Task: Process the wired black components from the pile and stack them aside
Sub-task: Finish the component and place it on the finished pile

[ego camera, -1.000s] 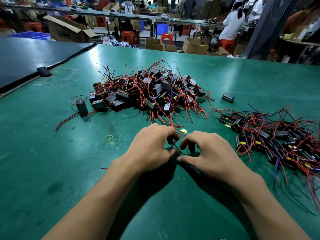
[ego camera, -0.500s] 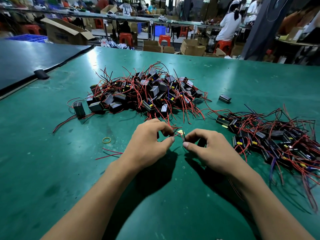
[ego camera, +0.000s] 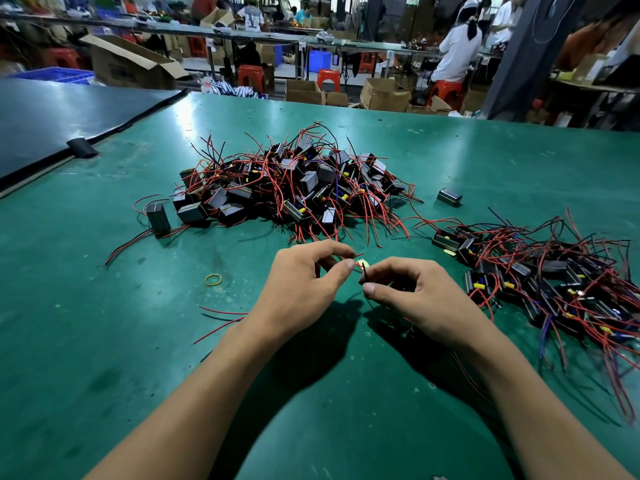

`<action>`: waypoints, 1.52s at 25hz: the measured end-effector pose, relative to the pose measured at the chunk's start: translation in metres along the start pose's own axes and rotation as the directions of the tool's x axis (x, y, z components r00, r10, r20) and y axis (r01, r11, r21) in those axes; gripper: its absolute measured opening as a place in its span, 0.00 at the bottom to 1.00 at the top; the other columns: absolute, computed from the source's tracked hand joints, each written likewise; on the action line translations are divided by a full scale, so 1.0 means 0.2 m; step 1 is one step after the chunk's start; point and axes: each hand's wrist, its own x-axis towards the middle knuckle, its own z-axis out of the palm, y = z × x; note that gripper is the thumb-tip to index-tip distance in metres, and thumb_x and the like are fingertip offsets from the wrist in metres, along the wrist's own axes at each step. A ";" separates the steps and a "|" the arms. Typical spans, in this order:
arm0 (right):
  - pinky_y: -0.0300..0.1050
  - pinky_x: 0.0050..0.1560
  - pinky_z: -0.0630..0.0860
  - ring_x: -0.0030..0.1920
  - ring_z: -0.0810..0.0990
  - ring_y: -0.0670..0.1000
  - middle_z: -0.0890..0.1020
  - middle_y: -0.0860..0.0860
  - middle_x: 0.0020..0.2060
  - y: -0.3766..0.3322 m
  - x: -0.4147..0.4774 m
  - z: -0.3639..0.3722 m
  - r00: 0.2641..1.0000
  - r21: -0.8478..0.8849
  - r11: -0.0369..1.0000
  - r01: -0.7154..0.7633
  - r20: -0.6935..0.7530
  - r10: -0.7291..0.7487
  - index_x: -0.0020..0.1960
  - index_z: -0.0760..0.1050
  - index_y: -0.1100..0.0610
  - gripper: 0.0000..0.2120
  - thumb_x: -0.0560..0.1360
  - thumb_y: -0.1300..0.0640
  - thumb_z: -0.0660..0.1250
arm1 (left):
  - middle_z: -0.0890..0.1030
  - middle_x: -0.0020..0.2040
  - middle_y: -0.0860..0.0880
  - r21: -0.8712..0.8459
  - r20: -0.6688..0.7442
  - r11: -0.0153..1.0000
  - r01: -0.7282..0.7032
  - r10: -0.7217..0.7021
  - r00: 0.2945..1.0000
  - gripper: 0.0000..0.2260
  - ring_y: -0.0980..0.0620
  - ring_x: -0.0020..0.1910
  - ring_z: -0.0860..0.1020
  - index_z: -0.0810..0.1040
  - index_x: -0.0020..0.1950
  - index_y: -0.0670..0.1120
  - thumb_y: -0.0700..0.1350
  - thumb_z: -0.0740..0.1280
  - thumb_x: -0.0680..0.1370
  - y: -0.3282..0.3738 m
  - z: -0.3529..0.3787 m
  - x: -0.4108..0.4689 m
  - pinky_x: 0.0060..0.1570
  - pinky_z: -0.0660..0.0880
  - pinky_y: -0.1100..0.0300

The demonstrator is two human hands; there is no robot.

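Hands close: L hand [ego camera: 304, 289] + R hand [ego camera: 417, 301] each pinch wire ends [ego camera: 363, 269] btwn them; pile [ego camera: 294, 188] beyond.

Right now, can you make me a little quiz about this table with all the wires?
1. True or false: the left hand and the right hand both pinch thin wires.
2. Where does the yellow rubber band lie? A) on a cardboard box; B) on the green table, left of the left hand; C) round a wrist.
3. Fill the gap: the smaller heap of wired black components lies to the person's ___ of the big pile.
Key: 1 true. 2 B. 3 right.
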 end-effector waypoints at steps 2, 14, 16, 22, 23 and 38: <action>0.44 0.43 0.76 0.37 0.80 0.45 0.85 0.46 0.37 -0.01 0.00 0.01 1.000 0.002 1.000 0.017 -0.018 -0.017 0.46 0.83 0.48 0.03 0.77 0.51 0.72 | 0.79 0.32 0.55 -0.009 0.020 1.000 0.012 -0.011 1.000 0.05 0.58 0.29 0.70 0.85 0.49 0.51 0.45 0.71 0.76 0.01 0.01 0.00 0.32 0.66 0.69; 0.45 0.47 0.78 0.41 0.84 0.50 0.86 0.47 0.38 -0.01 0.00 0.03 0.998 -0.020 0.998 0.051 0.025 -0.051 0.48 0.84 0.46 0.04 0.77 0.55 0.72 | 0.79 0.32 0.54 -0.143 0.191 0.981 0.134 -0.105 0.976 0.03 0.58 0.31 0.71 0.83 0.42 0.47 0.42 0.72 0.75 0.04 -0.04 0.00 0.34 0.69 0.64; 0.41 0.45 0.78 0.40 0.84 0.48 0.86 0.46 0.37 -0.01 0.00 0.03 0.998 -0.025 0.998 0.057 0.014 -0.057 0.47 0.84 0.47 0.03 0.77 0.54 0.72 | 0.79 0.32 0.50 -0.134 0.197 0.976 0.169 -0.141 0.970 0.04 0.57 0.31 0.71 0.83 0.41 0.46 0.43 0.72 0.75 0.05 -0.05 0.00 0.34 0.69 0.61; 0.39 0.43 0.77 0.38 0.82 0.46 0.85 0.46 0.36 -0.02 0.00 0.03 0.997 -0.075 0.994 0.075 -0.010 -0.076 0.44 0.83 0.47 0.04 0.77 0.54 0.71 | 0.79 0.32 0.45 -0.096 0.116 0.967 0.238 -0.226 0.967 0.05 0.55 0.29 0.72 0.81 0.37 0.45 0.42 0.72 0.73 0.07 -0.04 0.00 0.32 0.70 0.63; 0.40 0.42 0.76 0.38 0.82 0.46 0.85 0.46 0.36 -0.02 -0.01 0.03 0.997 -0.078 0.994 0.079 -0.019 -0.081 0.44 0.82 0.48 0.04 0.77 0.54 0.71 | 0.78 0.31 0.47 -0.093 0.116 0.964 0.250 -0.239 0.964 0.05 0.55 0.29 0.71 0.81 0.37 0.45 0.42 0.72 0.73 0.07 -0.04 0.00 0.32 0.70 0.63; 0.43 0.36 0.72 0.31 0.75 0.45 0.80 0.37 0.37 0.00 0.01 0.10 0.948 -0.376 0.909 0.180 -0.182 -0.263 0.48 0.77 0.45 0.09 0.75 0.41 0.63 | 0.74 0.26 0.54 -0.224 0.200 0.911 0.346 -0.305 0.931 0.08 0.58 0.25 0.67 0.80 0.37 0.45 0.41 0.71 0.76 0.04 0.00 0.01 0.26 0.65 0.66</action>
